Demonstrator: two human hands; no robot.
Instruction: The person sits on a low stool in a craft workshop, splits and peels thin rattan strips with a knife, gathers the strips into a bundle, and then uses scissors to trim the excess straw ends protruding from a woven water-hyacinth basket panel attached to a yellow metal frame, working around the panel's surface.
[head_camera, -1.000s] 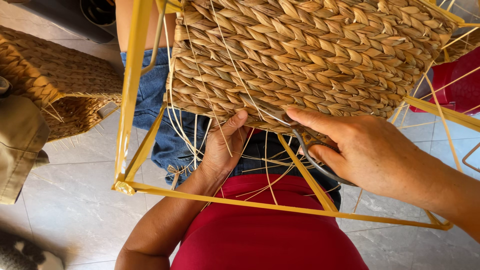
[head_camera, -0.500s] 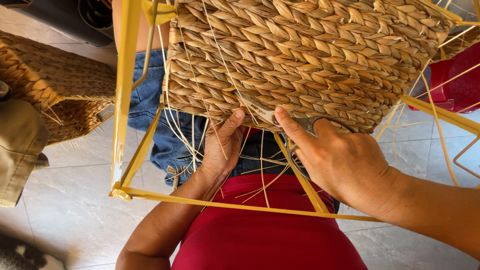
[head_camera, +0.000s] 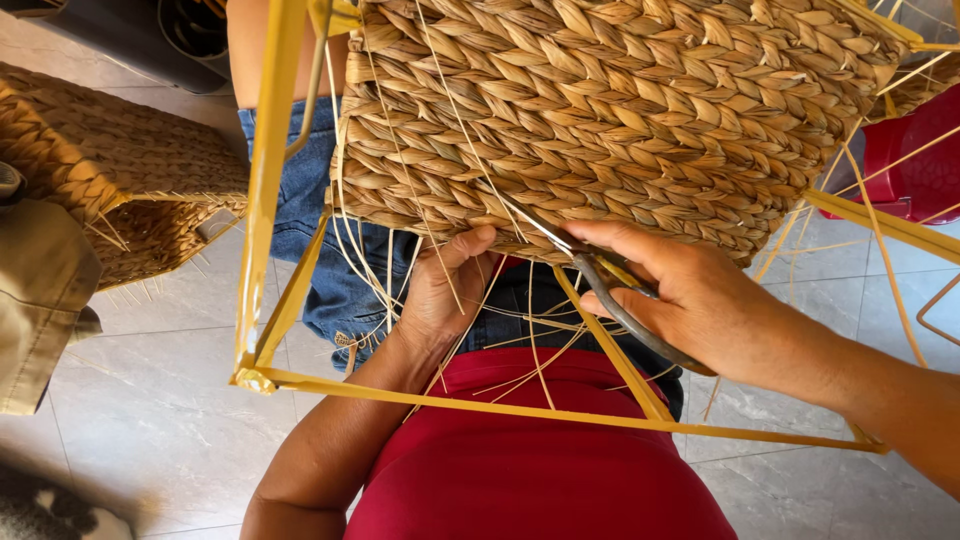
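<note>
A half-woven basket of braided straw (head_camera: 620, 110) sits on a yellow metal frame (head_camera: 270, 190) over my lap. My left hand (head_camera: 440, 295) reaches up under its lower edge, thumb pressed on the weave, among several loose thin strands (head_camera: 380, 270) that hang down. My right hand (head_camera: 700, 300) grips a pair of dark metal scissors (head_camera: 620, 305). Their blades point up-left along a strand at the basket's lower edge. My red shirt (head_camera: 540, 460) fills the bottom of the view.
Another woven straw basket (head_camera: 120, 170) lies at the left on the grey tiled floor (head_camera: 170, 400), with a khaki cloth (head_camera: 40, 290) beside it. A red plastic thing (head_camera: 915, 160) shows at the right. Blue denim (head_camera: 320, 250) lies behind the frame.
My right hand has slid down-right and turned, so the scissors now show in its grip with blades at the basket's edge. The left hand stays under the weave.
</note>
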